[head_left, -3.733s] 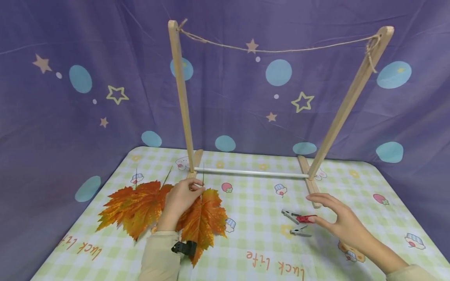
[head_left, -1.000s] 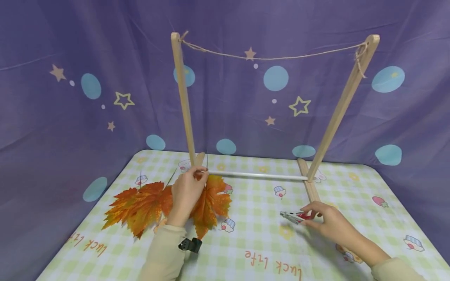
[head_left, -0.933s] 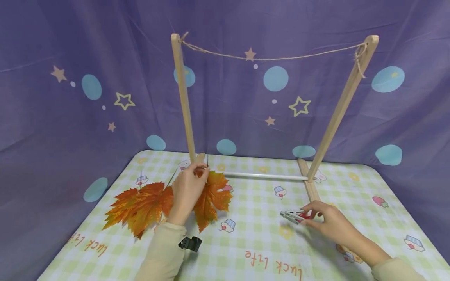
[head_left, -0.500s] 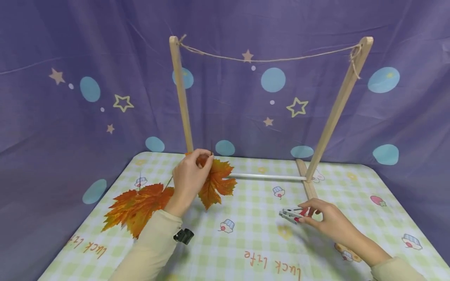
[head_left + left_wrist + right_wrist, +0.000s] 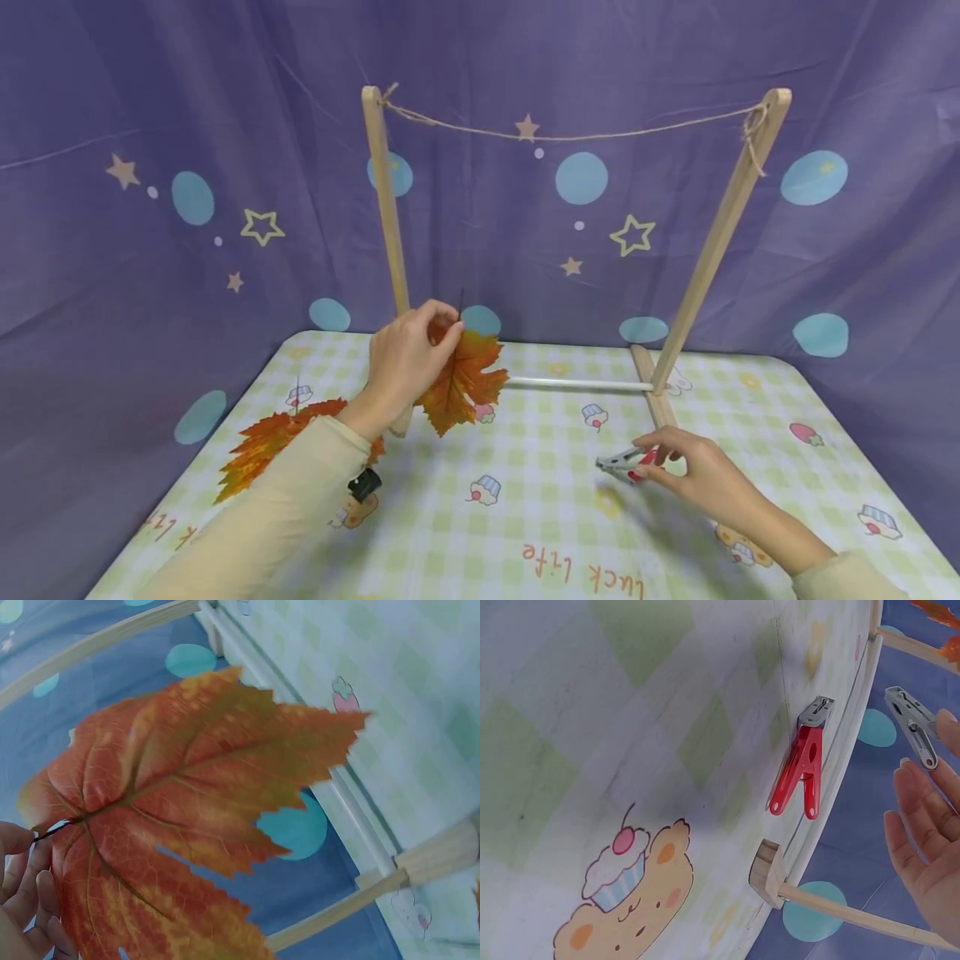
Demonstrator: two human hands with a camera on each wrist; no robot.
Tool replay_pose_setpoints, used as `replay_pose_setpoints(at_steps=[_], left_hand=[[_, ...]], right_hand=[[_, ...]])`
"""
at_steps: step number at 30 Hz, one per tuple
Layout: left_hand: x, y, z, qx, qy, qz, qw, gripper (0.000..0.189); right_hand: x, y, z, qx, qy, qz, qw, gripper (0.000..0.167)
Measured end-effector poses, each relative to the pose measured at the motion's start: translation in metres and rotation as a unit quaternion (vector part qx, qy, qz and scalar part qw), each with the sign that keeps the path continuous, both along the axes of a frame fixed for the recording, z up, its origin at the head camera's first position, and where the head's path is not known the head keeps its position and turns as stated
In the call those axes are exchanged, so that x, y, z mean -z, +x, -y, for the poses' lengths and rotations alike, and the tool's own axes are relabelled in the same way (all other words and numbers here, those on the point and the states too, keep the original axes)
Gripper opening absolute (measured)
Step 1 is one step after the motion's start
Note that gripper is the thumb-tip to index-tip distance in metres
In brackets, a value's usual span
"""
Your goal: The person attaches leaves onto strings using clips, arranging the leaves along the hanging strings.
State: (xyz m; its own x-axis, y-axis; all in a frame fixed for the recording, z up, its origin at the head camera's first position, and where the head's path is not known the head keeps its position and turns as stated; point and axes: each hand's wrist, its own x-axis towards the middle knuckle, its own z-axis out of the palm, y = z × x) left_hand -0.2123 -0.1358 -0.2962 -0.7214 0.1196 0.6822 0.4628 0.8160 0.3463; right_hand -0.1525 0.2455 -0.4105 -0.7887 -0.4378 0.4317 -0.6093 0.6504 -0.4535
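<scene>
My left hand (image 5: 408, 354) pinches the thin dark stem of an orange-red artificial maple leaf (image 5: 465, 379). The leaf hangs from the fingertips, raised above the table by the wooden stand's left post (image 5: 388, 200). On the right, my right hand (image 5: 697, 467) holds a grey clothespin (image 5: 913, 724) between thumb and fingers. A red clothespin (image 5: 802, 769) with a grey tip lies on the table close below that hand. More orange maple leaf (image 5: 262, 450) lies at the table's left, partly hidden behind the left sleeve.
A string (image 5: 570, 137) sags between the tops of the left post and the right post (image 5: 720, 242). A white rod (image 5: 577, 383) joins the stand low down. The checked tablecloth (image 5: 450, 542) lies beneath; a purple curtain (image 5: 480, 50) hangs behind.
My left hand has lifted the maple leaf up and slightly right from the table. My right hand, earlier beside the clothespins, has picked up the grey one. The view has tilted slightly.
</scene>
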Motion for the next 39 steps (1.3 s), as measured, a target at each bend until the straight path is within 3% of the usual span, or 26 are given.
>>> replay_pose_setpoints(at_steps=[11,21,28,39], left_hand=[[-0.029,-0.011,0.003,0.031,0.033,0.055,0.9974,0.012],[-0.041,-0.02,-0.001,0.034,0.005,0.08,0.9962,0.014],[-0.05,-0.024,-0.001,0.035,-0.007,0.072,0.9967,0.014],[-0.068,-0.034,0.008,0.012,0.017,0.065,0.9977,0.018]], right_hand=[[-0.001,0.0,0.004,0.01,-0.001,-0.004,0.9999,0.033],[-0.004,0.0,0.006,0.003,-0.01,-0.022,0.9997,0.034],[-0.007,-0.004,0.008,-0.003,-0.015,-0.042,0.999,0.035],[-0.012,-0.004,0.012,-0.005,-0.032,-0.042,0.9986,0.034]])
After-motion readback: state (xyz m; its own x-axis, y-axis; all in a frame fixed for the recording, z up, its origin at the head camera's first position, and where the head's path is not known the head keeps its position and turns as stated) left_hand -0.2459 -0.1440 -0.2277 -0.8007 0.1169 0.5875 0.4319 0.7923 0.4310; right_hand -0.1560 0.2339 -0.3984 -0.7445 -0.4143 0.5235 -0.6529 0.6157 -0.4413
